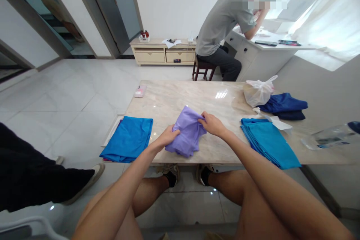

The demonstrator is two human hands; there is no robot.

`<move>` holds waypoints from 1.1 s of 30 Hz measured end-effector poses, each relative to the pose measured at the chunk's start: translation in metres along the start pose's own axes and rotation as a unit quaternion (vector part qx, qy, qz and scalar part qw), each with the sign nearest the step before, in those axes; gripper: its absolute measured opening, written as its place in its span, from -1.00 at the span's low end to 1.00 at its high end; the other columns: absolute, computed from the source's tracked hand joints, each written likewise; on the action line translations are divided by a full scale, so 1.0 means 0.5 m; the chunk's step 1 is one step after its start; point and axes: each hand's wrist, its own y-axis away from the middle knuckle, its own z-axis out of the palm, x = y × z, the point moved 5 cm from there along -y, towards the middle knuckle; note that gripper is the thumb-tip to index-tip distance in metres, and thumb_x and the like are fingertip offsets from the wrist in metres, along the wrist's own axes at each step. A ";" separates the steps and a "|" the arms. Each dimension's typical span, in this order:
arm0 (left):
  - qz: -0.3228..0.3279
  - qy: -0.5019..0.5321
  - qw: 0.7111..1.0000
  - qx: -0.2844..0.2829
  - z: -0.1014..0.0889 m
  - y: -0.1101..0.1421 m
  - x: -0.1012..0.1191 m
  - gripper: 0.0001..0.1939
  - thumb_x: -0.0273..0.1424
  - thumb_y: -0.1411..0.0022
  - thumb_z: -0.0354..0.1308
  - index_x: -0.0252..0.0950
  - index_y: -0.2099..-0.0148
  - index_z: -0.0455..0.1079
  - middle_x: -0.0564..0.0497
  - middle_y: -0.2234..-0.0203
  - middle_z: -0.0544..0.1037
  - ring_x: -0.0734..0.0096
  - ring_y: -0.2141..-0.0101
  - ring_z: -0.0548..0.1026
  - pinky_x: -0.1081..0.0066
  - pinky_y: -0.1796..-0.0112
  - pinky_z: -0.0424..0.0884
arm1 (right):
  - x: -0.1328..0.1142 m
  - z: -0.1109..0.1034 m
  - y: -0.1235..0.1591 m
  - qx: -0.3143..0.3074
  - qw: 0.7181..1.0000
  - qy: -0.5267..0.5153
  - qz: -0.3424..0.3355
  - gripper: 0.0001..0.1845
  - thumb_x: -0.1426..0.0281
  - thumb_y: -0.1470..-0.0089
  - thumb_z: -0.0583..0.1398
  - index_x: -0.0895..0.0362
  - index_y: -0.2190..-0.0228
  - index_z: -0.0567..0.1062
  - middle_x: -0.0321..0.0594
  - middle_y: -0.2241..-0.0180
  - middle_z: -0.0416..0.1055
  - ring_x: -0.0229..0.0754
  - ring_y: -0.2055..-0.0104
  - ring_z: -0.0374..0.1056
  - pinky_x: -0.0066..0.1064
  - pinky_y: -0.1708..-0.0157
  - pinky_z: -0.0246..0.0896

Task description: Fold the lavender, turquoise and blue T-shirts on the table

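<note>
- The purple cloth is between the two hands over the middle of the marble table, its lowest folds just inside the near edge; how much of it rests on the surface I cannot tell.
- The left hand grasps the cloth's left edge, thumb laid on top.
- The right hand pinches the cloth's upper right part between thumb and fingers.
- To the left, a folded blue cloth sits at the table's near left corner, near the left forearm; a strip of marble separates it from the purple cloth.
- To the right, a teal cloth stack lies at a slant, its lowest corner reaching the near edge. A wider stretch of marble lies between it and the purple cloth, crossed by the right forearm.
- Beyond the hands, open tabletop runs to the far edge, with a small pink box at the far left corner.
- The right end is tighter: a white plastic bag, dark blue cloth and a clear bottle lying on its side crowd towards the wall.
- Past the far edge, a person in grey sits on a stool at a white desk.
</note>
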 end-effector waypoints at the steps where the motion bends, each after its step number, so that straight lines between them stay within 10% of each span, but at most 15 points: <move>1: 0.011 0.017 1.000 0.024 -0.008 0.004 0.015 -0.64 -0.35 -0.16 0.18 -0.24 -0.01 0.56 -0.06 0.08 0.73 0.14 0.08 0.64 0.32 0.08 0.54 | 0.003 -0.003 -0.002 0.010 0.999 -0.035 0.007 -0.75 0.26 -0.54 0.08 0.16 -0.04 0.43 0.07 0.03 0.62 0.03 -0.02 0.55 -0.34 0.10 0.30; 10: 0.089 0.016 0.994 0.064 -0.058 0.082 0.098 -0.84 -0.28 -0.20 0.23 -0.17 0.16 0.50 0.00 0.20 0.63 0.19 0.16 0.53 0.34 0.17 0.45 | -0.037 0.011 -0.020 -0.057 0.989 -0.127 -0.051 -0.83 0.50 -0.33 0.19 0.18 0.09 0.57 -0.11 0.14 0.65 -0.15 0.14 0.55 -0.47 0.19 0.30; 21: -0.012 0.134 0.966 0.222 -0.277 0.149 -0.034 -0.51 -0.26 -0.04 0.52 -0.25 0.01 0.49 -0.10 0.08 0.68 0.23 0.12 0.62 0.34 0.12 0.52 | -0.170 0.071 -0.031 -0.151 0.975 0.050 -0.153 -0.67 0.45 -0.38 0.19 0.16 -0.09 0.63 -0.03 0.01 0.66 -0.02 0.02 0.57 -0.37 0.09 0.33; 26: 0.038 0.207 0.950 0.232 -0.348 0.172 -0.018 -0.33 -0.16 0.06 0.59 -0.26 -0.07 0.51 -0.14 0.02 0.70 0.22 0.11 0.65 0.31 0.08 0.57 | -0.215 0.070 -0.055 -0.116 0.970 0.065 -0.204 -0.63 0.44 -0.44 0.11 0.15 -0.09 0.65 -0.01 0.04 0.66 0.00 0.00 0.56 -0.36 0.03 0.31; 30: 0.098 0.173 0.929 0.312 -0.430 0.214 -0.017 -0.30 -0.08 0.04 0.56 -0.25 -0.11 0.51 -0.08 0.02 0.70 0.21 0.06 0.66 0.32 0.01 0.57 | -0.243 0.067 -0.065 -0.105 0.967 0.076 -0.218 -0.62 0.44 -0.45 0.10 0.14 -0.08 0.66 -0.03 0.03 0.67 -0.03 0.00 0.56 -0.38 0.04 0.30; 33: 0.017 0.096 0.926 0.364 -0.473 0.240 -0.098 -0.33 -0.05 0.05 0.52 -0.25 -0.05 0.52 -0.08 0.06 0.71 0.12 0.04 0.66 0.27 -0.01 0.57 | -0.255 0.076 -0.060 -0.124 0.962 0.095 -0.224 -0.62 0.43 -0.46 0.09 0.15 -0.09 0.66 -0.01 0.00 0.66 -0.02 -0.02 0.56 -0.38 0.05 0.29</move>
